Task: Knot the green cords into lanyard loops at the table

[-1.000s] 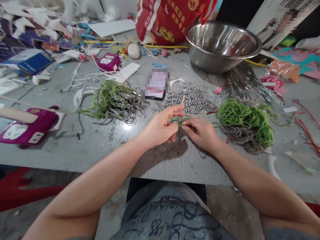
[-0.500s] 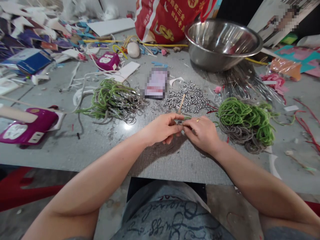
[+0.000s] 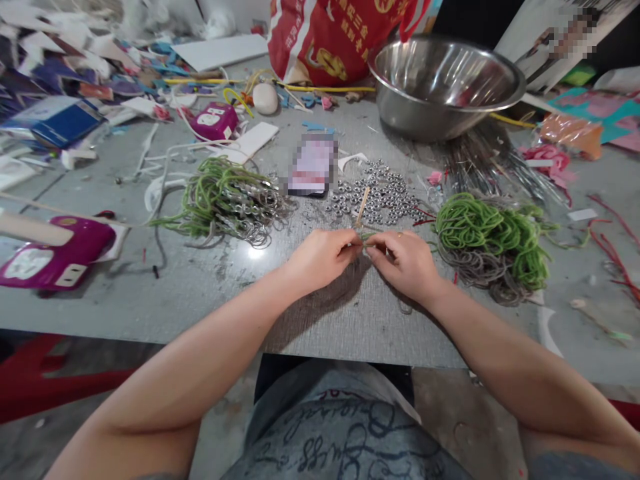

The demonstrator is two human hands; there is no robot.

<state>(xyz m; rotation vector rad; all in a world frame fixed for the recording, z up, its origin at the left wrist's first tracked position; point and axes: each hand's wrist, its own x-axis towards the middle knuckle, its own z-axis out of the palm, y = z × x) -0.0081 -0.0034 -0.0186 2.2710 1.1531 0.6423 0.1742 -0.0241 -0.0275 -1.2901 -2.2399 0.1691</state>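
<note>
My left hand (image 3: pixel 327 259) and my right hand (image 3: pixel 404 261) meet fingertip to fingertip over the table's front middle. Both pinch a thin green cord (image 3: pixel 369 235), of which only a short bit shows between them. Just beyond the fingers a small wooden stick (image 3: pixel 363 205) lies against a scatter of silver beads (image 3: pixel 387 193). Right of my right hand rests a heap of green and grey cords (image 3: pixel 493 233). To the left lies a bundle of green cords with metal clasps (image 3: pixel 225 200).
A phone (image 3: pixel 313 165) lies behind the beads. A steel bowl (image 3: pixel 445 87) and a red bag (image 3: pixel 330 47) stand at the back. Purple power sockets (image 3: pixel 55 257) with a white cable are at left. Paper scraps (image 3: pixel 55 53) clutter the back left, and red cords (image 3: pixel 613 250) lie far right.
My left fingers have curled in from a spread pose and now pinch close to my right fingertips. My right hand has shifted only slightly.
</note>
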